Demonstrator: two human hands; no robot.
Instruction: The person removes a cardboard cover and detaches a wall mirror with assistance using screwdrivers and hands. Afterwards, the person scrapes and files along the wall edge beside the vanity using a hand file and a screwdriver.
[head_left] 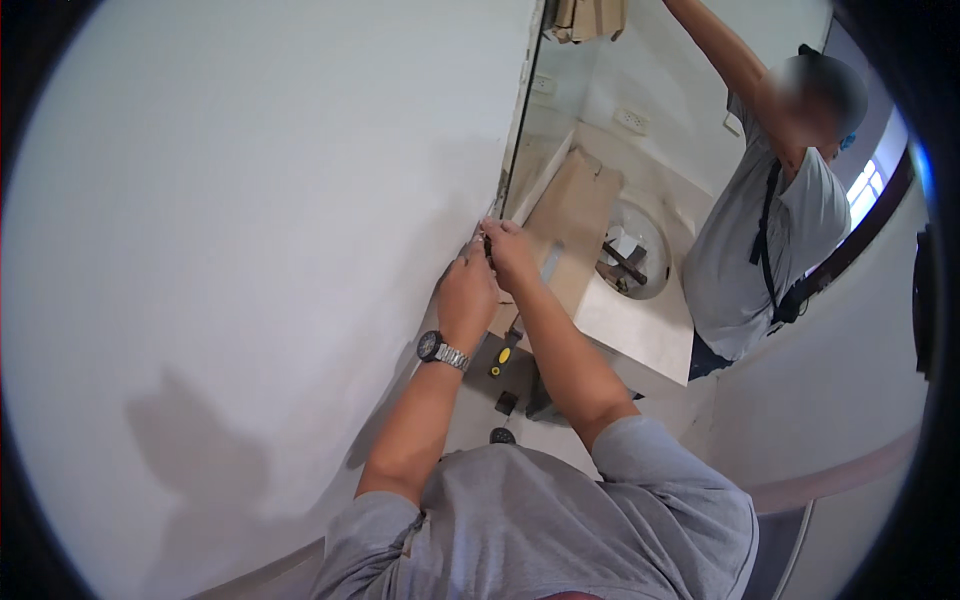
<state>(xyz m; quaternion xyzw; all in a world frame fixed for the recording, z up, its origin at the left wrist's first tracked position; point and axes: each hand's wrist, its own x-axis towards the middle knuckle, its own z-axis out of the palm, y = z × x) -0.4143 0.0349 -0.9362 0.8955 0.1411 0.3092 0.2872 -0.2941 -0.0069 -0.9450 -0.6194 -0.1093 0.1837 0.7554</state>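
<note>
a broad white wall (250,250) fills the left of the view, smooth and bare, with a soft grey shadow low on it. its right edge meets a mirror (560,110), whose rim runs down to where both hands work. below the mirror a pale counter (640,335) holds a round sink (640,250), with dark fittings lying in the bowl. a sheet of brown cardboard (575,215) lies on the counter beside the sink, reaching toward the wall.

the left hand (466,295), with a metal wristwatch (442,351) on its wrist, is raised against the wall's edge, fingers curled inward. the right hand (510,252) sits just beside it, touching it, also curled. between their fingertips a small dark object (487,243) is pinched at the mirror's lower corner; what it is cannot be told.

under the forearms, a tool with a yellow and black handle (500,360) lies on a lower grey surface, with small dark bits near it.

in the mirror, a person in a grey shirt (770,240) shows with one arm raised; two wall outlets (632,120) are reflected behind.
</note>
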